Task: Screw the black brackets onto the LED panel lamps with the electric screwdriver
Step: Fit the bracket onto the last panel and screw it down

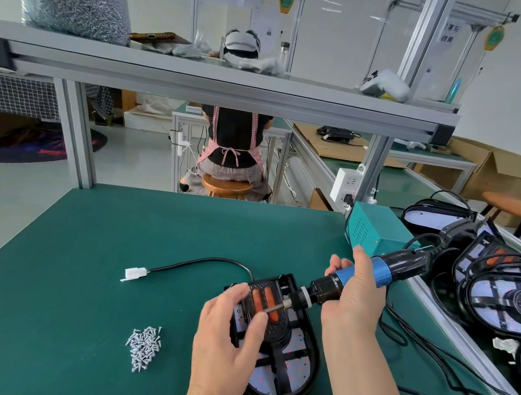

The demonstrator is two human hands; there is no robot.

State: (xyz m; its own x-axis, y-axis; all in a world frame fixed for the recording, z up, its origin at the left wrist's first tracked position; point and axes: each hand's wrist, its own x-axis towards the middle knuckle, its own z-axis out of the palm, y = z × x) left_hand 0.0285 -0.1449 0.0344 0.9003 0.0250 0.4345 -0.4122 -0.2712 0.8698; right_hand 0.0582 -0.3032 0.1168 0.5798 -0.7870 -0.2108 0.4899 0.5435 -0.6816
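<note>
Bagged screws point(78, 7) fill a clear plastic sack on the shelf point(202, 77) above us. To our right, a railed lane point(454, 338) holds a heap of more lamps point(507, 302), overlapping one another with their black cords tangled among them. Cardboard boxes point(492, 174) stand beyond it, but we cannot see what is in them. On the green tabletop point(72, 270), close in front of us, lies the LED panel lamp point(280, 369) with the black bracket point(267, 303) on top of it. Our left hand point(228, 338) grips that bracket, fingers point(238, 292) curled over its left edge and the thumb just beside the bit's tip. We cannot tell whether a screw is pinched there. Our right hand point(353, 292) is wrapped round the blue barrel of the electric screwdriver point(383, 273), which is tilted down to the left onto the bracket. A loose pile of screws point(143, 349) lies near the lamp's left side. The lamp's cord point(205, 262) curves away to a white connector point(136, 273). A teal box point(379, 232) sits at the tabletop's far right corner. Farther off, a person in a checked apron point(234, 139) sits on a wooden stool point(227, 187), back toward us.
</note>
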